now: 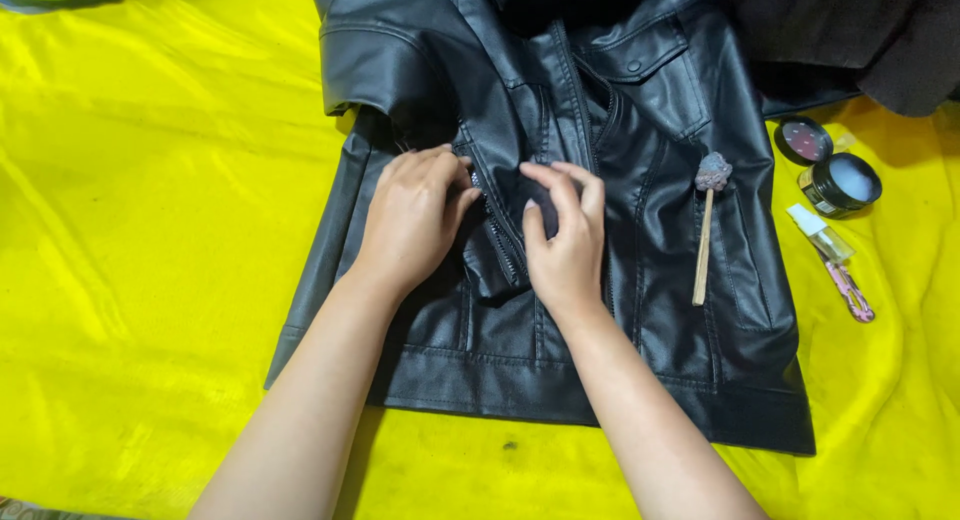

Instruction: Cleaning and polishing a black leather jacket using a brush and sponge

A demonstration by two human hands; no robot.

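Head view shows your left hand (415, 220) and right hand (563, 242) both pinching the black leather jacket (650, 240) at its zipper (500, 230).

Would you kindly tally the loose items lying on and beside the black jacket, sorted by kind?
Wooden stick with a grey tip: 1
Open round jar: 1
Jar lid: 1
Small clear bottle: 1
Pink tool: 1
Total: 5

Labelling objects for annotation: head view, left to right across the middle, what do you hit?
Yellow cloth → left hand on the black leather jacket → right hand → wooden stick with grey tufted tip → open black round jar beside its lid, small clear bottle just below.
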